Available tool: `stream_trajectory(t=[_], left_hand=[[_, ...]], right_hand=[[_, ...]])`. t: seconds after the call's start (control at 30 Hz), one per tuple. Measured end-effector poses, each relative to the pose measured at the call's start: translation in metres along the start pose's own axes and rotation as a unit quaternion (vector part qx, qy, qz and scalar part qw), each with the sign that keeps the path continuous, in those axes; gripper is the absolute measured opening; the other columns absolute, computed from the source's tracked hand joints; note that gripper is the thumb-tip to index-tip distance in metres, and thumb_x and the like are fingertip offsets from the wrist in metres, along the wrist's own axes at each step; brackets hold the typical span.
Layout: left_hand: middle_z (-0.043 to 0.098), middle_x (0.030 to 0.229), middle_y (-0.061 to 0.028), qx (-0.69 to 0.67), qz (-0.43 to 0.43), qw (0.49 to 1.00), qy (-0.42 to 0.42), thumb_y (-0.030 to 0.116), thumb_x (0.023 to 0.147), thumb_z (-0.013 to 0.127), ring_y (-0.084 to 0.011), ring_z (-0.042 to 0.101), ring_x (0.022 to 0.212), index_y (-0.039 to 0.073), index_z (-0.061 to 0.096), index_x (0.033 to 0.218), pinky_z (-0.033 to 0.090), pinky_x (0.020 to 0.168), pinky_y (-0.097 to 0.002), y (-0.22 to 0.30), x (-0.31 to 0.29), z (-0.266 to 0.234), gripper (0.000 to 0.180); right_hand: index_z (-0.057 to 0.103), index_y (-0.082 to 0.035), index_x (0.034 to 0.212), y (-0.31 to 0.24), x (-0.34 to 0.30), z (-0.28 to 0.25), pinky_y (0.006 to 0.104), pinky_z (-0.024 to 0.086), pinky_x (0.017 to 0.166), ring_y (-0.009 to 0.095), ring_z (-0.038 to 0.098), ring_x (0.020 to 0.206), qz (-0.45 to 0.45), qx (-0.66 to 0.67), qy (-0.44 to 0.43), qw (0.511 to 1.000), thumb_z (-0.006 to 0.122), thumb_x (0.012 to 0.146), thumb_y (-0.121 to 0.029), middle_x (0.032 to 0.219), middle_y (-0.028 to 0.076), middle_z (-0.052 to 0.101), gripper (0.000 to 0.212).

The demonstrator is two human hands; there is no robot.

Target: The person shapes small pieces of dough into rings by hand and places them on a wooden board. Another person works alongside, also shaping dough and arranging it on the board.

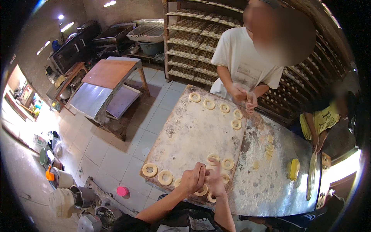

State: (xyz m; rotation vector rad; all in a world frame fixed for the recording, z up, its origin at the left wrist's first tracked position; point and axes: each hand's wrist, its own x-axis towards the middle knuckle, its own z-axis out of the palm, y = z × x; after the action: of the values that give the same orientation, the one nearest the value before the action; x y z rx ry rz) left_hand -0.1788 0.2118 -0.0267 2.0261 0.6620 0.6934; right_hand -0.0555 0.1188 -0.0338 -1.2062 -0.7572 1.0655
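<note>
My left hand and my right hand come together over the near edge of a floured wooden board. The left one has its fingers curled closed; what lies inside them, if anything, is hidden. Motion smears the fingers of the right. Pale dough rings lie on the board around and below my hands, among them one at the near left corner and one just right of my hands. More rings, such as this dough ring, line the far edge.
A floured metal table continues rightward, bearing small dough pieces and a yellow block. Across stands a person in a white shirt; another in yellow works at the right. Racks of filled trays stand behind. Buckets sit lower left.
</note>
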Motion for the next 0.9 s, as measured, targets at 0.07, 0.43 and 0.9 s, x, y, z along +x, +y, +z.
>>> stream_trajectory(t=[0.07,0.43,0.9], left_hand=[[0.058,0.089,-0.0153,0.007,-0.008,1.000,-0.002,0.016,0.103,0.048,-0.0394,0.066,0.068,0.001,0.050,0.106,0.052,0.055,-0.0475,0.000,0.003,-0.006,0.016],[0.063,0.096,-0.0235,0.115,0.006,0.992,0.040,0.026,0.104,0.047,-0.0481,0.062,0.083,0.002,0.049,0.124,0.050,0.075,-0.0541,-0.027,0.040,-0.018,0.031],[0.052,0.127,-0.0189,0.311,-0.139,0.937,-0.077,0.034,0.081,0.075,-0.0382,0.049,0.120,0.011,0.042,0.144,0.040,0.094,-0.0564,-0.051,0.007,-0.035,0.074]], right_hand=[[0.032,-0.010,0.148,0.013,0.007,0.000,0.0227,0.046,0.066,0.010,0.059,0.083,-0.081,-0.006,-0.020,0.997,0.065,0.092,-0.022,0.103,0.010,0.060,0.067],[0.021,-0.008,0.156,-0.006,0.040,0.030,0.0407,0.048,0.084,0.031,0.061,0.089,0.054,-0.248,0.145,0.956,0.056,0.101,-0.044,0.107,0.016,0.062,0.075],[0.019,-0.021,0.160,0.019,0.035,0.055,0.0646,0.024,0.110,0.040,0.034,0.137,0.127,-0.690,0.077,0.709,0.072,0.083,-0.035,0.149,0.017,0.037,0.094]])
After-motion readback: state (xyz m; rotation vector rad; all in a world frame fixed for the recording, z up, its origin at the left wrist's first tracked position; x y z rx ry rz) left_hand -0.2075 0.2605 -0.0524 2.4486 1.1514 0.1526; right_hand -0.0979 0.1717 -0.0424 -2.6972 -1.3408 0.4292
